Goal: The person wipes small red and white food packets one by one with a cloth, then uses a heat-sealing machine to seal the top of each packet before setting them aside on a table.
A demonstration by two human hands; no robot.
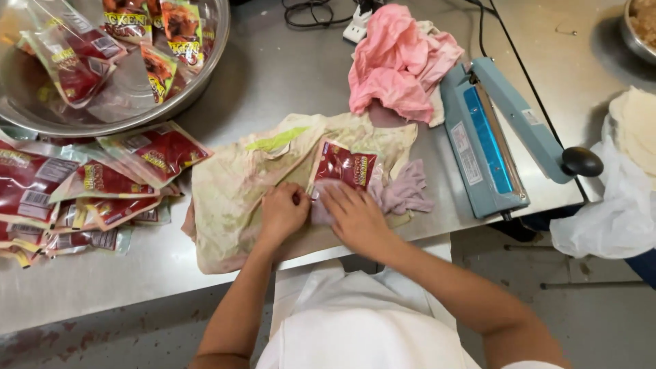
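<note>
A red printed food pouch point(344, 165) lies flat on a stained cream cloth point(232, 198) spread over the steel table point(102, 287). My left hand point(282, 213) pinches the pouch's lower left edge. My right hand point(355, 217) presses a small mauve rag point(404, 191) against the pouch's lower end, fingers spread over it. The bottom of the pouch is hidden under both hands.
A pile of similar red pouches point(75, 191) lies at the left, more in a large steel bowl point(205, 75) at back left. A pink cloth point(396, 65) and a blue heat sealer point(492, 137) sit to the right. White plastic bags point(608, 212) hang off the right edge.
</note>
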